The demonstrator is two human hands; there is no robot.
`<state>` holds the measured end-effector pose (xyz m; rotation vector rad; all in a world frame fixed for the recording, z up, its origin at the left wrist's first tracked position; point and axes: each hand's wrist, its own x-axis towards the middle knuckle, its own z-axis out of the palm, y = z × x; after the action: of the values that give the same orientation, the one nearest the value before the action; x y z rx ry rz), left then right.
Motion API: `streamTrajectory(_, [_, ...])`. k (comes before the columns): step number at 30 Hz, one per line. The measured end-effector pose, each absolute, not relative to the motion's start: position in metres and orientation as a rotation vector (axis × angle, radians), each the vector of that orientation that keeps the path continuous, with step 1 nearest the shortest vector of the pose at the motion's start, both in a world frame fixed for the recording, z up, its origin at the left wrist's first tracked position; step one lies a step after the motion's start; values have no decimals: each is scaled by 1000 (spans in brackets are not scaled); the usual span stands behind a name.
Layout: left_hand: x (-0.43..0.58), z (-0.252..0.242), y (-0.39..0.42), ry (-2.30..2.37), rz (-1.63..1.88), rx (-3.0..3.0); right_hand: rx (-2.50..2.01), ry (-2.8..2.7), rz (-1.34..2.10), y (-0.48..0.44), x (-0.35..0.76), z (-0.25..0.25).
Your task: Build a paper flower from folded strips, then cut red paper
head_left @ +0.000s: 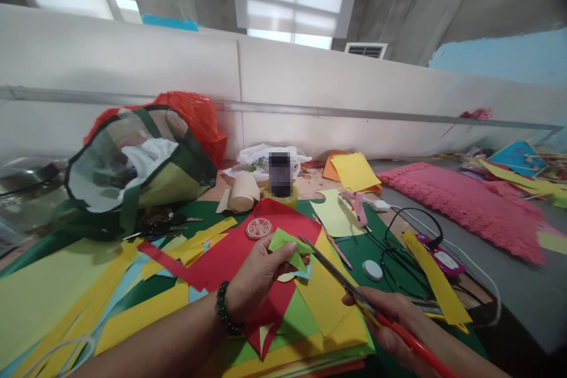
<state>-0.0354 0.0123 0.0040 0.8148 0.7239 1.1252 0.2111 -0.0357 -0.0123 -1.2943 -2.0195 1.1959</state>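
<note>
My left hand (pixel 257 277), with a dark bead bracelet at the wrist, pinches a small light-green paper piece (pixel 287 246) above the table. My right hand (pixel 398 322) grips red-handled scissors (pixel 354 292); their blades point up-left, the tips almost touching the green piece. Below both hands lie a red paper sheet (pixel 248 251) and yellow sheets (pixel 325 298) on a stack of coloured paper.
A clear bag with green trim (pixel 133 159) and an orange plastic bag (pixel 195 112) stand at the back left. A pink glue gun (pixel 359 205), black cables (pixel 398 248), a white cap (pixel 372 270), a small round container (pixel 259 228) and a pink mat (pixel 465 201) lie to the right.
</note>
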Motion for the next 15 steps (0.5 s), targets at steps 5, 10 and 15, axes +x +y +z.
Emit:
streamTrajectory(5, [-36, 3, 12, 725, 1113, 821, -1357, -2035, 1222, -37, 211, -7])
streamTrajectory(10, [-36, 2, 12, 727, 1116, 818, -1361, -2075, 1124, -43, 202, 11])
streamTrajectory(15, [-36, 4, 11, 781, 1117, 784, -1350, -2029, 1161, -38, 206, 8])
